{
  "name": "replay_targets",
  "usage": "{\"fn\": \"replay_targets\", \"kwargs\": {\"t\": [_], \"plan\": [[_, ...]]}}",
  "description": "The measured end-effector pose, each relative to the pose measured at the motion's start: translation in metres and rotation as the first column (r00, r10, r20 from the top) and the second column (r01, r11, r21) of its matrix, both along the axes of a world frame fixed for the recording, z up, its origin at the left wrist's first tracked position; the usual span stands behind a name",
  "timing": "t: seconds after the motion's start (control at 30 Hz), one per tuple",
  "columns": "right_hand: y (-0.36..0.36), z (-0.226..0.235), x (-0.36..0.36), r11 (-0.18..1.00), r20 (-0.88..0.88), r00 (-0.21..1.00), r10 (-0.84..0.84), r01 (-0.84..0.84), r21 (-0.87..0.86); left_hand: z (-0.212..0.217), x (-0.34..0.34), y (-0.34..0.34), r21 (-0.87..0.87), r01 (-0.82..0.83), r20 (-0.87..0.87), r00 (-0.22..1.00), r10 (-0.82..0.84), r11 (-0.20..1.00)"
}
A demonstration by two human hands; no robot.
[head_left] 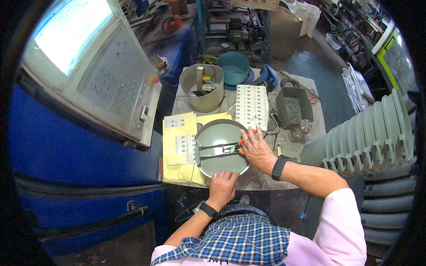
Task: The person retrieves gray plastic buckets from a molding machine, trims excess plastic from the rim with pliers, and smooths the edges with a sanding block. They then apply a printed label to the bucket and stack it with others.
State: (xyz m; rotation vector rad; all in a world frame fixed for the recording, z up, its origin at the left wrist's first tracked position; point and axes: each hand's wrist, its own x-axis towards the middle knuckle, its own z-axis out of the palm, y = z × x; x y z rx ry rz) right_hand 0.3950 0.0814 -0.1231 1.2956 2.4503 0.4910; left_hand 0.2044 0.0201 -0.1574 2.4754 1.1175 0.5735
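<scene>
A round grey-green plastic container [219,166] stands at the near side of the worktable, with a shallow channel running across its face. Curled fingers of my left hand [223,188] grip its near rim. Pliers with orange handles [241,153] have their jaws over the middle of that channel. My right hand [258,150] is around the spread handles, its fingers over the upper one and part of the lower one hidden by the palm. Under the container's left side lie yellow sheets [173,173] with printed white labels [184,144].
Behind stand a grey tub [188,95] with tools, a teal bucket [233,66] and a white label sheet [251,104]. To the right are a dark bin [295,106] of thin pieces and a tall stack of nested grey-green buckets [359,137]. A machine control panel [106,75] rises at left.
</scene>
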Motion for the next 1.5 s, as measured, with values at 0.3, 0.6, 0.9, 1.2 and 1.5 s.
{"fn": "replay_targets", "kwargs": {"t": [0.3,0.6,0.9,1.2,1.5], "plan": [[0.007,0.004,-0.027,0.993,0.195,0.979,0.067,-0.084,0.081,0.013,-0.008,0.004,-0.133,0.056,0.095,0.995,-0.044,0.99],[0.029,0.005,-0.021,0.984,0.075,0.992,0.106,-0.093,-0.154,0.01,0.005,0.104,0.049,-0.213,0.062,0.976,0.21,0.976],[-0.038,0.026,0.046,0.958,-0.558,0.787,-0.263,0.146,-0.246,0.058,-0.057,0.093,-0.009,-0.458,0.189,0.872,0.451,0.889],[-0.196,-0.1,0.069,0.408,-0.215,0.392,-0.895,0.52,-0.75,0.116,0.133,0.154,0.124,-0.004,0.395,0.918,-0.046,0.992],[-0.221,-0.175,0.107,0.071,-0.063,0.036,-0.997,0.625,-0.777,0.061,0.054,0.115,-0.358,-0.065,0.438,0.869,0.229,0.931]]}}
